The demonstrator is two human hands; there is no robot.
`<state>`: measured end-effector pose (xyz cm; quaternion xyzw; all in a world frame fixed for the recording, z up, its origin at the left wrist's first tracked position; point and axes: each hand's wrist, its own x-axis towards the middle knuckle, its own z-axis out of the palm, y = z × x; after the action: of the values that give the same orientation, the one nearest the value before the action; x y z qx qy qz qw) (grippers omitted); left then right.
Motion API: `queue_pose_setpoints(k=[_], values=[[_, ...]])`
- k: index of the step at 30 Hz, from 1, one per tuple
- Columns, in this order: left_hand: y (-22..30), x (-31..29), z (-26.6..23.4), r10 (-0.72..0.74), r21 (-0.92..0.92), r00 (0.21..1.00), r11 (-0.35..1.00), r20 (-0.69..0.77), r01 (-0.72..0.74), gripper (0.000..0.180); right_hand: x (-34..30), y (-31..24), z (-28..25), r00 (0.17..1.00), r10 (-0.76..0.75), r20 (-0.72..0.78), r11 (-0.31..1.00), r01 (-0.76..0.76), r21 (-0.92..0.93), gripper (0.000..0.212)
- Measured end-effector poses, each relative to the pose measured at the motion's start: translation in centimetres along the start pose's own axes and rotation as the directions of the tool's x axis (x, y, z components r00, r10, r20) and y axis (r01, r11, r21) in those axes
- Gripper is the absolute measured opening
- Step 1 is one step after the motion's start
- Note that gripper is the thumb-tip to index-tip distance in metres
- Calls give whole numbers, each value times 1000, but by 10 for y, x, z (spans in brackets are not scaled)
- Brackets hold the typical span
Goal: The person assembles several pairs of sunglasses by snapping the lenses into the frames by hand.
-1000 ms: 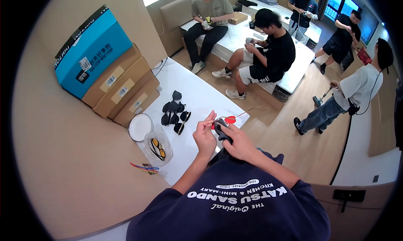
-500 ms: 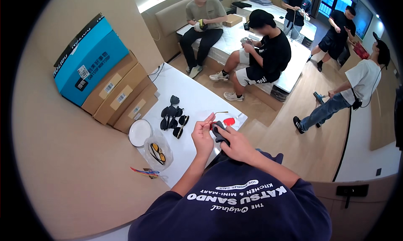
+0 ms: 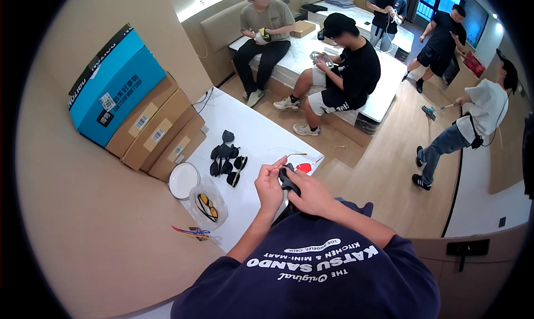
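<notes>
Over the near right part of the white table, my left hand (image 3: 269, 184) is closed on a pair of red-lensed glasses (image 3: 303, 167), pinching the frame. A thin temple arm sticks out beyond its fingertips. My right hand (image 3: 311, 192) is closed on a dark grey cloth (image 3: 288, 181) pressed against the glasses, so one lens is mostly covered. Left of my hands lie several pairs of dark sunglasses (image 3: 225, 152) in a cluster. Closer to me, yellow-lensed glasses (image 3: 207, 208) rest in a clear plastic bag (image 3: 220, 199).
A white round dish (image 3: 184, 181) stands by the stacked cardboard boxes (image 3: 161, 131) with a blue box (image 3: 119, 80) on top. Thin coloured strips (image 3: 192, 231) lie at the table's left edge. Several people sit or stand beyond; one holds a floor-cleaning tool (image 3: 428, 112).
The cloth has shifted slightly on the glasses between my hands, and less of it shows. At the right, the standing person's floor tool has swung outward; another person has stepped about.
</notes>
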<state>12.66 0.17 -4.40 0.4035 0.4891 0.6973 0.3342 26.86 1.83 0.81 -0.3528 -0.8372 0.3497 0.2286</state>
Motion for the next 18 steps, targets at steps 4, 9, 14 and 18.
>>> queue_pose_setpoints(k=[4,9,14,18], values=[[0,2,-3,10,15,1000,1000,30,-10,15,0,5,0,997,-78,27,997,77,25,57],[-2,10,-12,34,-32,999,999,-25,-34,16,1,9,1,994,-106,24,994,106,-1,58],[0,9,1,11,68,1000,998,17,-12,14,-1,7,0,1000,23,-17,999,-23,-34,58],[-8,2,-10,30,177,1000,984,10,-31,25,4,22,17,997,-71,5,997,71,43,59]])
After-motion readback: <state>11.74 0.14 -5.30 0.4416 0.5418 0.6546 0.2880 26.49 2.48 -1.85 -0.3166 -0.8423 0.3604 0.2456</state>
